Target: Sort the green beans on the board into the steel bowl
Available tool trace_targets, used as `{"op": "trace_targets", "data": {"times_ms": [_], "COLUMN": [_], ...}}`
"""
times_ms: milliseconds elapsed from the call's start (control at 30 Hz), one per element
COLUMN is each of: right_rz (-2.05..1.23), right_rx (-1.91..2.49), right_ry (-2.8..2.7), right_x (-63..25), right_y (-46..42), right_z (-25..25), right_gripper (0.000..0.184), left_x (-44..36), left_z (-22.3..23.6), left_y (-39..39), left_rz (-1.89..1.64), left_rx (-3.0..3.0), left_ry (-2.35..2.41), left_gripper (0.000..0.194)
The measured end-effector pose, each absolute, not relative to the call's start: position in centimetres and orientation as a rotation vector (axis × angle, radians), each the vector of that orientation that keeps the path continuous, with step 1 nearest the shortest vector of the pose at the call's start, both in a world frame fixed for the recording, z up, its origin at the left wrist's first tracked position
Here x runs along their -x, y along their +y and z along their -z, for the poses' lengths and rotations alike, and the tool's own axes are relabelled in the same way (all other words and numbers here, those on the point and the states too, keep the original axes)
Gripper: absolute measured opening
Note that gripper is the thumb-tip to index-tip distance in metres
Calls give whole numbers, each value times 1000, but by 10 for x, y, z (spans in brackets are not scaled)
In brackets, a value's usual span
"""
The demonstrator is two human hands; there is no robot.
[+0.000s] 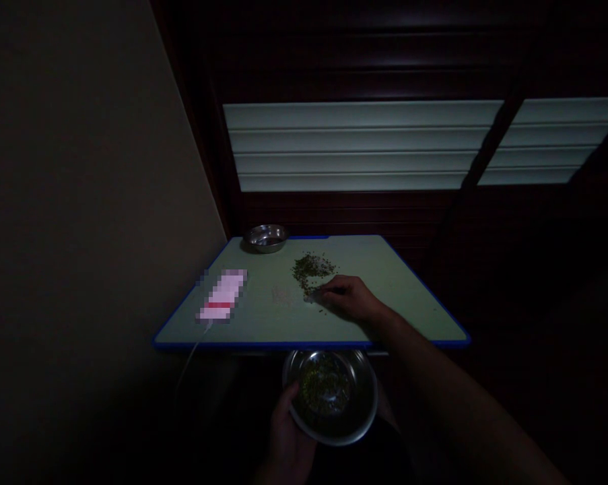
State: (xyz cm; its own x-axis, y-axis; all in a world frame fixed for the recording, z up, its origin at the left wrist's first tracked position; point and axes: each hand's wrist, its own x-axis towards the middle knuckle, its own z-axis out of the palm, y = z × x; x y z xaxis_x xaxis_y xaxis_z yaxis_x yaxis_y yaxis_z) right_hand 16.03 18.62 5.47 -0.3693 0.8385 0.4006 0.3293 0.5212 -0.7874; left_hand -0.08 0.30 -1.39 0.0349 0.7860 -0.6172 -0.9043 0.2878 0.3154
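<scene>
My left hand (289, 431) grips the rim of a metal bowl (334, 439), its thumb over the edge. The bowl is tilted just below the table's near edge, with small green bits inside. Over the tabletop, my right hand (351, 296) has its fingers closed on a small, pale, flat piece (312, 296) that is too dark to name. Its tip rests by the lower end of a loose heap of small greenish-brown grains (311, 266). To the left of that tip lies a thin patch of pale grains (282, 295).
The pale green table (409, 306) has a blue edge. At its far left corner stands a second metal bowl (266, 239). A blurred-out, lit phone-like device (225, 295) lies at the left, with a white cable (195, 350) hanging off the edge. A wall (106, 202) borders the left side.
</scene>
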Motion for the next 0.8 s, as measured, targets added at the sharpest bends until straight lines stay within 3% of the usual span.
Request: {"op": "trace_targets", "data": {"times_ms": [600, 800], "right_rz": [-1100, -946], "right_rx": [1021, 1125], "right_ry": [-1815, -1670], "right_x": [-163, -167], "right_y": [175, 179], "right_z": [-65, -67], "right_gripper": [28, 26], "left_x": [1, 2], "left_z": [18, 20], "left_y": [2, 3], "left_rz": [-1330, -1312], "left_rx": [181, 169], "left_ry": [817, 819], "left_gripper": [30, 31]}}
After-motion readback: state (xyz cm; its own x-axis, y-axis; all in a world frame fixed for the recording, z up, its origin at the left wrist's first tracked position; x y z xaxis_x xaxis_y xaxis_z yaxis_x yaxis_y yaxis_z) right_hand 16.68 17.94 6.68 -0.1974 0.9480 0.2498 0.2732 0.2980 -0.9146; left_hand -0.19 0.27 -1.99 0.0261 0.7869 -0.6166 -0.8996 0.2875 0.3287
